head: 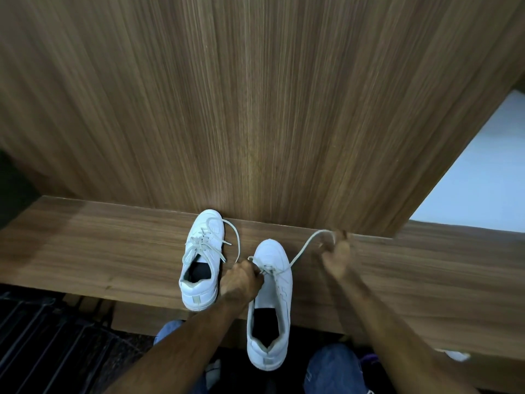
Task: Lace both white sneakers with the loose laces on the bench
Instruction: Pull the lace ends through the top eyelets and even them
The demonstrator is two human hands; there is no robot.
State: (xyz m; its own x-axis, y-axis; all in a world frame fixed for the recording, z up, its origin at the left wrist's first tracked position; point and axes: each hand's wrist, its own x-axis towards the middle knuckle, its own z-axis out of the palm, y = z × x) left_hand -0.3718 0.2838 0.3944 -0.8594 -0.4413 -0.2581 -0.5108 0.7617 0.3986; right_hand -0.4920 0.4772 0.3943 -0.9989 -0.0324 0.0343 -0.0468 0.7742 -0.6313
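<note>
A: Two white sneakers on a wooden tabletop (85, 245), toes toward the far panel. Left sneaker (202, 260) laced through most eyelets, ends lying loose across the tongue and off to the right. Right sneaker (270, 302) nearer, heel overhanging the near edge, lace (301, 251) threaded only through the far eyelets.

B: Hands?

A: Left hand (241, 280) clenched around the lace at the right sneaker's eyelets, pressing on the shoe. Right hand (336, 255) blurred, off to the right, pinching the lace's free end and drawing it taut.

B: Risks from here?

A: Probably uneven ends: too hard a pull to the right likely to drag the short end back out of its eyelet. Overhanging heel another worry; a sideways tug with a slack left hand could tip the shoe off the near edge. Loose ends from the left sneaker lying close by, easy to snag or mistake.
</note>
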